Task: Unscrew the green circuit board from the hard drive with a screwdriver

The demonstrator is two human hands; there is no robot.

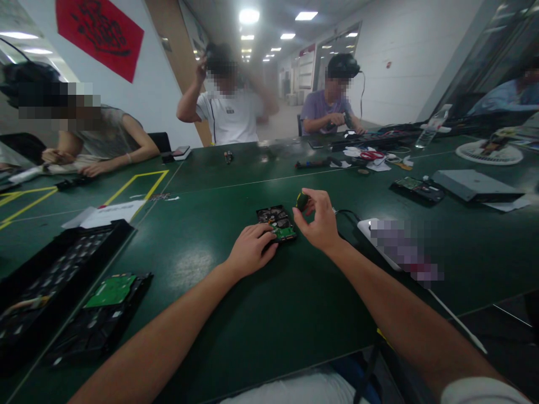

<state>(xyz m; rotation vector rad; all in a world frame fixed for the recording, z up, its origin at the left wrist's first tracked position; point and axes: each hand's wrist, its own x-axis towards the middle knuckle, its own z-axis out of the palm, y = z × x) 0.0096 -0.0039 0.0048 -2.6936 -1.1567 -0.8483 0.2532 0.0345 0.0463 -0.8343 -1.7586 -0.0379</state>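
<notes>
A hard drive (273, 214) with a dark metal body and a green circuit board lies on the green table in front of me. My left hand (255, 247) grips its near left side, fingertips over the board and thumb at the near edge. Just right of the drive, my right hand (319, 220) is raised with curled fingers. Between its thumb and fingers is a black and yellow screwdriver handle (301, 201); I cannot make out its shaft. The handle is apart from the drive.
At left are a long black keyboard-like case (63, 269) and another drive with a green board (112, 290). To my right lie a white power strip (381, 247), a black drive (416, 189) and a grey metal box (478, 185). Several people sit around the table.
</notes>
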